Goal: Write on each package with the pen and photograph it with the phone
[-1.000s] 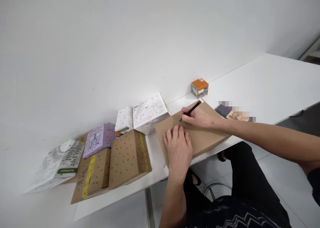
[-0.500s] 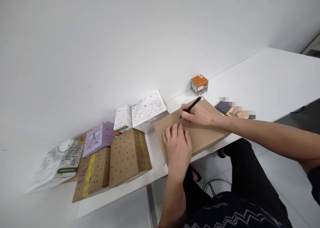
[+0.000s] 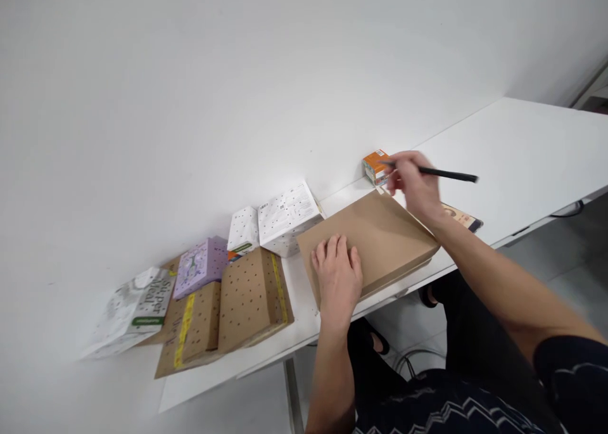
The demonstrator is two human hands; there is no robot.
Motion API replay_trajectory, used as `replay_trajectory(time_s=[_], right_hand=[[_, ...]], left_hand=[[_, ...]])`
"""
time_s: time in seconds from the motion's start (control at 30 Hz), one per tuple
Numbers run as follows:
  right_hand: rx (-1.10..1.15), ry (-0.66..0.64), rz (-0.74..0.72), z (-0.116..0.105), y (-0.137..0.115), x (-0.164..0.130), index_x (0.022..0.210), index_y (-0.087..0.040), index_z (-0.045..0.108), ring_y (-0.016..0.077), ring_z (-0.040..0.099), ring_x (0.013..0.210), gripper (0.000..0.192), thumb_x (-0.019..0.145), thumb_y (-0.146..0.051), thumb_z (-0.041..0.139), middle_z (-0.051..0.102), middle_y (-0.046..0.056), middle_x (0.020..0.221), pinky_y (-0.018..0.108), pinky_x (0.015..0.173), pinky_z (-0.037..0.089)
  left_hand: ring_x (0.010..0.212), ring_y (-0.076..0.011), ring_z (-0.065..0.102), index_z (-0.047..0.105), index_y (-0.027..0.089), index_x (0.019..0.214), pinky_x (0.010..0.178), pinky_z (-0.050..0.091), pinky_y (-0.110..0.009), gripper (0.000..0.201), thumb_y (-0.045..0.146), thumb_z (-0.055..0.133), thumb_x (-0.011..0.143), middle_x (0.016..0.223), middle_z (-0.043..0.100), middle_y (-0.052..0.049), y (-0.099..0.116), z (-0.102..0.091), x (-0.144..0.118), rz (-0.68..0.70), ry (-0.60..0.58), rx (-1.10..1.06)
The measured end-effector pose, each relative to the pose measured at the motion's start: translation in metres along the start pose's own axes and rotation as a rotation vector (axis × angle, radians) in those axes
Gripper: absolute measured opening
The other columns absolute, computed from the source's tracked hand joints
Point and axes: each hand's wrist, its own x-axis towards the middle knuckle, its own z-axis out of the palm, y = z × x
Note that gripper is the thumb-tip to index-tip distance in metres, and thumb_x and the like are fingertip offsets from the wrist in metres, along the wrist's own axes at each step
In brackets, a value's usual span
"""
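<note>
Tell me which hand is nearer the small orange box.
Right. The right hand, holding a black pen, is beside the orange box; the left hand rests flat on the brown box.

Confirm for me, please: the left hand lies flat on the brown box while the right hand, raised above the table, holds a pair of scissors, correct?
Not quite. The right hand holds a black pen, not scissors, as the head view shows. The rest stands: the left hand lies flat on the brown box, and the right hand is raised above the table.
</note>
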Motion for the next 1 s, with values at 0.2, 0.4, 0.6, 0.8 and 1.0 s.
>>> replay_trajectory(time_s=[0.2,0.4,0.6,0.8,1.0], right_hand=[[-0.498,-0.180,-0.122,-0.087,0.082,-0.044,0.105,-0.022,0.059,0.0176,0.061,0.069,0.027,0.091,-0.033,0.039,0.065,0.006,0.092,0.035,0.065,0.052],[-1.034,-0.755,-0.252,-0.099,0.102,-0.073,0.107,-0.019,0.069,0.0301,0.054,0.101,0.030,0.085,-0.017,0.048,0.067,0.017,0.107,0.043,0.084,0.045],[-1.066,-0.818,-0.125,-0.096,0.103,-0.066,0.117,-0.018,0.066,0.0310,0.046,0.113,0.037,0.089,-0.018,0.042,0.060,0.015,0.125,0.044,0.093,0.038],[-0.959,-0.497,-0.089,-0.105,0.108,-0.084,0.128,-0.016,0.057,0.0260,0.051,0.109,0.046,0.092,-0.013,0.029,0.061,0.017,0.121,0.043,0.096,0.040],[-1.278,-0.197,0.171,-0.133,0.093,-0.068,0.140,-0.021,0.045,0.0403,0.027,0.134,0.062,0.084,-0.043,0.057,0.033,0.018,0.150,0.053,0.102,0.027]], left_hand=[[0.126,-0.0305,0.043,0.058,0.017,0.126,0.108,0.032,-0.051,0.040,0.032,0.035,0.096,0.133,0.056,-0.010,0.001,-0.001,0.001,-0.027,-0.023,-0.011],[0.126,-0.0295,0.043,0.057,0.014,0.126,0.110,0.031,-0.051,0.042,0.033,0.032,0.097,0.133,0.056,-0.011,0.002,-0.001,0.002,-0.019,-0.029,-0.037],[0.127,-0.0287,0.044,0.058,0.014,0.125,0.109,0.033,-0.051,0.042,0.032,0.033,0.096,0.132,0.057,-0.012,0.002,-0.001,0.004,-0.005,-0.023,-0.020],[0.121,-0.0309,0.050,0.062,0.014,0.119,0.105,0.039,-0.053,0.042,0.035,0.035,0.095,0.127,0.060,-0.013,0.002,-0.002,0.008,0.027,0.007,-0.008],[0.120,-0.0305,0.051,0.063,0.019,0.116,0.104,0.041,-0.053,0.039,0.038,0.036,0.094,0.126,0.062,-0.010,0.001,-0.002,0.009,0.034,0.024,-0.019]])
